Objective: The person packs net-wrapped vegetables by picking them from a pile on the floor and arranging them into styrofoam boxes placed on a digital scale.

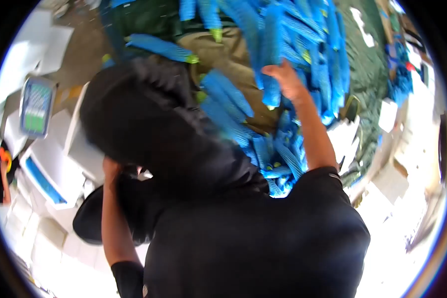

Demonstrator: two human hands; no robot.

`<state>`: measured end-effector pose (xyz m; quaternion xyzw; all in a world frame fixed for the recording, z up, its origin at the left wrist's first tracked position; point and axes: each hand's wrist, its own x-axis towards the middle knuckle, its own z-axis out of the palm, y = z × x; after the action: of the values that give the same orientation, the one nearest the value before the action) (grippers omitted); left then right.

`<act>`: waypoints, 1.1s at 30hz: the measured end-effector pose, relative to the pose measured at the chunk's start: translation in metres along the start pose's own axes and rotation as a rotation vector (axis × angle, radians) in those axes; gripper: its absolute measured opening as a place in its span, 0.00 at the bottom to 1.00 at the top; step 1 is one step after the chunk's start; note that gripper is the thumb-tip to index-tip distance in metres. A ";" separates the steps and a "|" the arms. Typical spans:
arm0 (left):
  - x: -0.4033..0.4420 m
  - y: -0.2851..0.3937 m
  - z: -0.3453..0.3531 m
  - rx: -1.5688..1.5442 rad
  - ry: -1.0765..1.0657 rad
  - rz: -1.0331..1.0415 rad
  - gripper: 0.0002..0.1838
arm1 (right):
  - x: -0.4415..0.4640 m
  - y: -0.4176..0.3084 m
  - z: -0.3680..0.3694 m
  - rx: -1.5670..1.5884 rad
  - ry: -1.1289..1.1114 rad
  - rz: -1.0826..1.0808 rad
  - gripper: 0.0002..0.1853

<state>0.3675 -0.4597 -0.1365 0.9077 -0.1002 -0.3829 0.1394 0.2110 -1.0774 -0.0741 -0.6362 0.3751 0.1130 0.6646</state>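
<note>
Fingers of the right hand (287,82): thumb laid across the face of one blue net-sleeved vegetable (271,44), pointing to the wearer's left; the other fingers partly hidden and blurred, seemingly closed about it; firmness of hold cannot be told.

Held item: long, slender, roughly straight. Long axis runs away from the body, across the line of the thumb. Greater length beyond the fingers; shorter length, ending in a yellow-green tip, on the body side of them.

Nearer hand: the right, in contact. Left hand (111,166): well apart, low on the opposite side of the black-trousered leg (149,111), beside a white box (80,141); its fingers are hidden, so their opening and any hold cannot be told.

Heap of blue-sleeved vegetables (315,59): beyond the right fingers and to their outer side, many lying roughly parallel to the held item.

Sleeved pair (226,94): near, on the thumb side, axes slanted.

Single sleeved vegetable (159,47): further out on the thumb side, lying crosswise.

Tan cloth (233,52): just past the thumb tip.

Dark green sheet (370,104): outward, past the heap.
</note>
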 end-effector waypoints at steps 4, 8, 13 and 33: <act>-0.020 -0.007 0.007 -0.005 0.167 0.096 0.40 | -0.020 -0.094 0.038 0.127 -0.057 -0.315 0.27; -0.023 -0.013 0.008 -0.001 0.220 0.144 0.39 | -0.051 -0.216 0.122 -0.107 -0.223 -0.578 0.37; -0.028 0.002 0.012 -0.059 0.327 0.092 0.33 | -0.059 -0.305 0.287 -0.946 -0.645 -0.877 0.52; -0.038 -0.019 -0.008 0.074 0.567 0.298 0.70 | 0.068 -0.117 0.504 -1.111 -0.938 -0.661 0.31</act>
<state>0.3489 -0.4291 -0.1125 0.9580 -0.2032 -0.0860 0.1831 0.5108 -0.6503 -0.0746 -0.8387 -0.2628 0.3364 0.3382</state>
